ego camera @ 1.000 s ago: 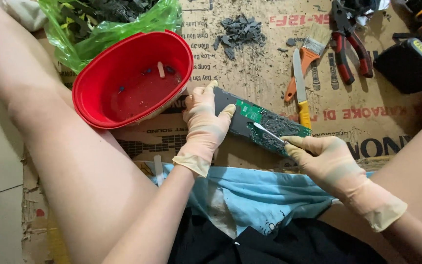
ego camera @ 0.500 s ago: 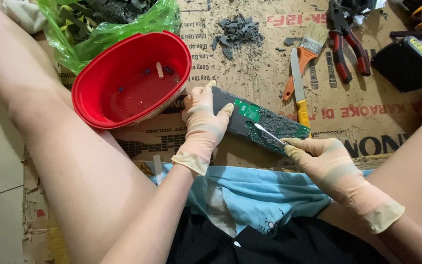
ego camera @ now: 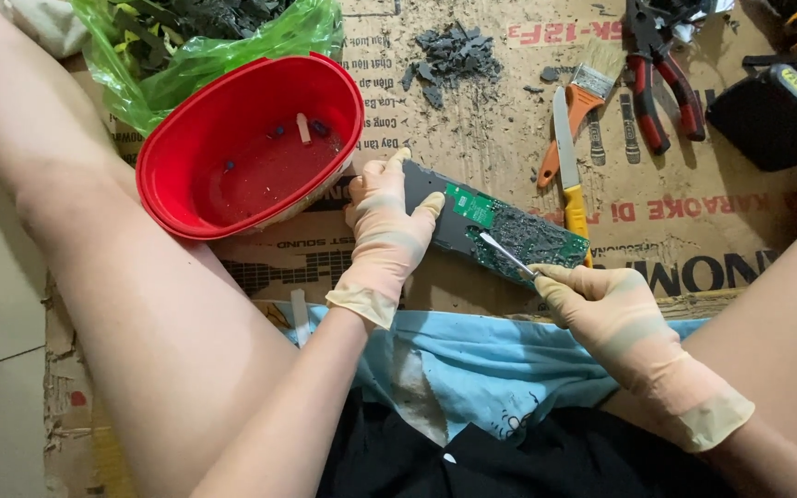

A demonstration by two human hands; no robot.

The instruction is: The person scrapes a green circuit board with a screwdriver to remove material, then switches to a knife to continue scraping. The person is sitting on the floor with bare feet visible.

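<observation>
Closest to the camera is a light blue cloth (ego camera: pixel 472 369) over the lap, grubby with dark specks. Just above it both gloved hands are on a long green circuit board (ego camera: pixel 500 228) that lies tilted on the flattened cardboard (ego camera: pixel 694 231) covering the floor. The left hand (ego camera: pixel 387 231) is closed over the board's dark left end, thumb on one edge and fingers on the other, pinning it down. The right hand (ego camera: pixel 606 309) is curled tight around a thin metal pick (ego camera: pixel 507 255), whose tip sits on the middle of the board.

Progress-wise, I'd say it's partway: the right half of the board looks crusted with grey gunk, while a patch near the middle shows clean green, so a good stretch looks left to scrape.

Just left of the board sits a red oval tub (ego camera: pixel 251 148) with a few tiny bits in the bottom, a small pale stick among them. Behind it is a green plastic bag (ego camera: pixel 205 46) stuffed with dark scraps. Further out on the cardboard there's a pile of grey debris (ego camera: pixel 454 55), a yellow-handled knife (ego camera: pixel 569 166), an orange-handled brush (ego camera: pixel 578 111), red-handled pliers (ego camera: pixel 661 83) and a black and yellow power tool (ego camera: pixel 786 101) at the far right.
</observation>
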